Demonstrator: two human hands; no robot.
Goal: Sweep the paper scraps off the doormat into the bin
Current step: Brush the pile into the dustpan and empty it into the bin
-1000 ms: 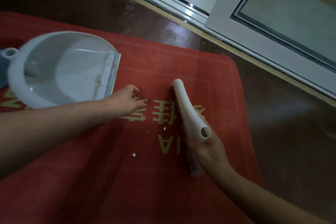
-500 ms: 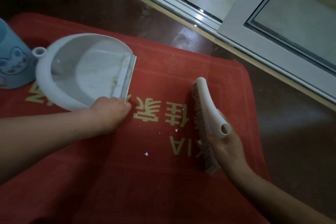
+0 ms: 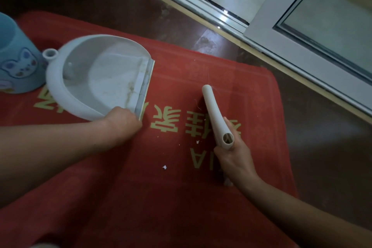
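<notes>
Bracing dustpan (image 3: 96, 78) for sweep | left hand (image 3: 122, 121) fingers curled on its lower corner | right hand (image 3: 233, 157) fingers wrapped round brush (image 3: 212, 110) handle | paper scraps (image 3: 164, 167) mid-frame on doormat (image 3: 251, 90) | bin (image 3: 16, 62) upper left | next, likely: brush scraps leftward into dustpan

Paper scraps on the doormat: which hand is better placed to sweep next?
Right: the right hand grips the brush beside the scraps; the left hand holds the dustpan by its corner.
</notes>
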